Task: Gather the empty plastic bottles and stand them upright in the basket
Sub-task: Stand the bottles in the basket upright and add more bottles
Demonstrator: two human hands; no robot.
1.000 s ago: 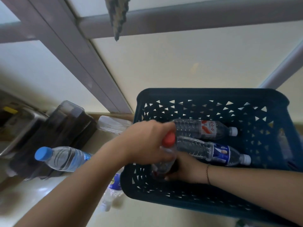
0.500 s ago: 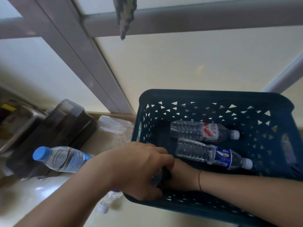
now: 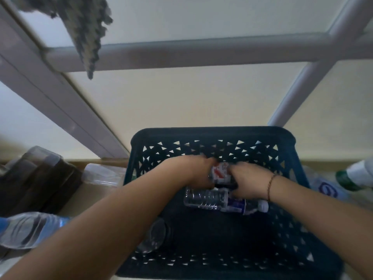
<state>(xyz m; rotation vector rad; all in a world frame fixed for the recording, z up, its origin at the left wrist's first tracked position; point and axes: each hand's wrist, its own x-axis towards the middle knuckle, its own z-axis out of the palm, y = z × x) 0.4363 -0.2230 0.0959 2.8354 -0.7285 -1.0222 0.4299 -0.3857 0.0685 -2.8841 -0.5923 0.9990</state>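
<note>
A dark teal perforated basket stands in front of me. Both hands reach into its far half. My left hand and my right hand grip the two ends of a clear bottle with a red and white label. Just in front of it a clear bottle with a blue label lies on its side on the basket floor, white cap to the right. Another clear bottle sits in the near left corner, partly hidden by my left forearm; whether it stands upright is unclear.
Left of the basket lie a blue-tinted bottle, a clear plastic piece and a dark container. To the right are a blue-labelled bottle and a green-capped bottle. Grey metal bars and a hanging mop are behind.
Both hands left the red-capped bottle in the near left corner and moved to the far side, onto the red-and-white-labelled bottle. The camera tilted and shifted right.
</note>
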